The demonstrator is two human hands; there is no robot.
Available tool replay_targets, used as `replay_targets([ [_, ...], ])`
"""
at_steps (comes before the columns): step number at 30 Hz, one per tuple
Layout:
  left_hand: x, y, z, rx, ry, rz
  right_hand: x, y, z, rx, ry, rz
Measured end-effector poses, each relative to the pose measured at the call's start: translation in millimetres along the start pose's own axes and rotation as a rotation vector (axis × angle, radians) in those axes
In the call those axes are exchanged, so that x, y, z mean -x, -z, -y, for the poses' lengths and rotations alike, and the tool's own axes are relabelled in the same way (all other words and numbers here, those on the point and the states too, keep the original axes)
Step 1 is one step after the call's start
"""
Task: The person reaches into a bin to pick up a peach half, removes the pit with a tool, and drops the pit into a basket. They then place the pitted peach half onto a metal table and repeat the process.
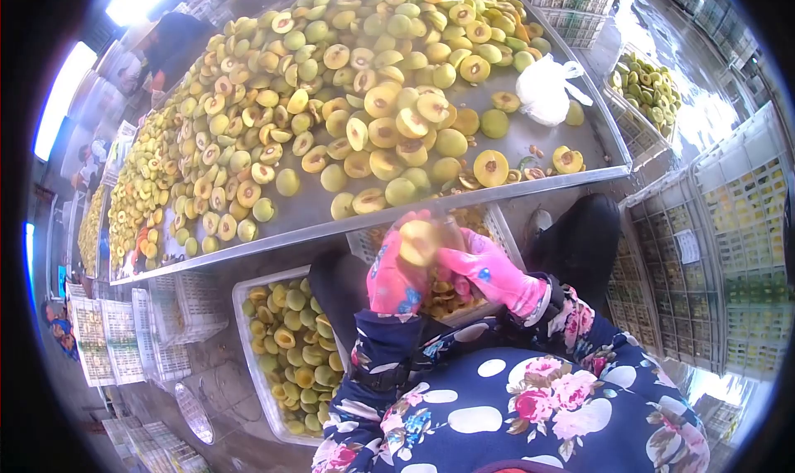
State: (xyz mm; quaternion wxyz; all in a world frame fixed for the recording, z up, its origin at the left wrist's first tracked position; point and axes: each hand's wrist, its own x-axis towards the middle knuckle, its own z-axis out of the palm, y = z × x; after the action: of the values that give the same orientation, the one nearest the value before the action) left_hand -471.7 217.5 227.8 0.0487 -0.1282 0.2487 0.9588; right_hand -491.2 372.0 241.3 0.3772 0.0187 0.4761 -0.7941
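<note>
My left hand (396, 276), in a pink glove with blue marks, is closed around a pale yellow peach half (417, 243), cut face up. My right hand (493, 271), in a matching glove, is closed with its fingers at the right edge of that half. Whatever those fingers hold is blurred and hidden. Below both hands, between my knees, stands a white crate (507, 233) with brownish-yellow pieces in it. In front, a metal table (331, 238) carries a big heap of halved peaches (348, 84), some showing brown stones.
A white crate (240, 307) of green-yellow halves stands by my left leg. Stacked crates (704, 249) rise at my right, near another full crate (646, 92). A knotted white plastic bag (551, 90) lies on the table. Another person (174, 46) is at the far left.
</note>
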Motion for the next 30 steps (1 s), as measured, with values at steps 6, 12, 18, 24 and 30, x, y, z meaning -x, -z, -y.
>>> replay_targets([
  [6,13.0,0.6,-22.0,-0.074,0.257,0.038,-19.7,10.1,7.1,0.729,0.375,0.021],
  [12,10.5,10.6,-23.2,-0.619,0.121,0.118,-20.3,7.5,20.0,1.097,0.462,-0.066],
  [18,11.8,12.8,-22.3,0.036,0.226,-0.224,16.8,-3.7,8.6,0.994,0.27,-0.007],
  [24,14.8,6.7,-8.9,-0.074,0.077,-0.216,22.5,-9.6,-13.1,1.092,0.248,0.002],
  [30,13.6,12.6,-3.7,-0.089,0.017,-0.187,22.5,-13.0,-15.8,1.092,0.251,-0.004],
])
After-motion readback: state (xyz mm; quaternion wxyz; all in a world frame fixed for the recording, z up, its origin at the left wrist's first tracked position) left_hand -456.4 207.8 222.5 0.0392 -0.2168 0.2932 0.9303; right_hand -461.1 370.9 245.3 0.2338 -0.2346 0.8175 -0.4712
